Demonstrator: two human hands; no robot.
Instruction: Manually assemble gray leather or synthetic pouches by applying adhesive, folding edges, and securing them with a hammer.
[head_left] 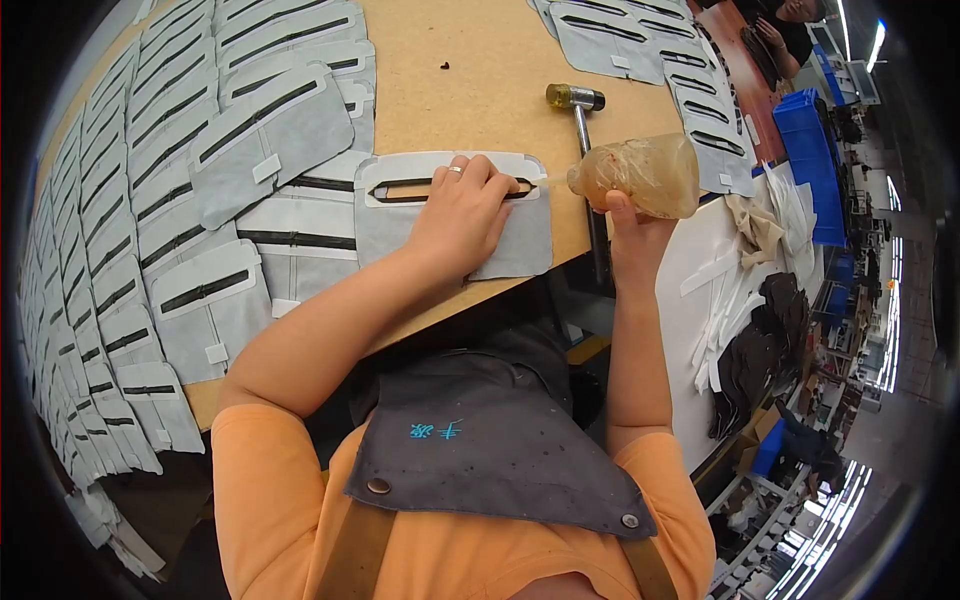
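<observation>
At the near edge of the tan table [470,105], a flat grey panel [518,240] is pressed down by the left hand [460,215]; whether it is pinched cannot be told. Its long slot is edged in black within a pale band. A cloudy, amber-stained bottle [645,175] is gripped by the right hand [638,235], its nozzle [553,182] held at the slot's right end.
</observation>
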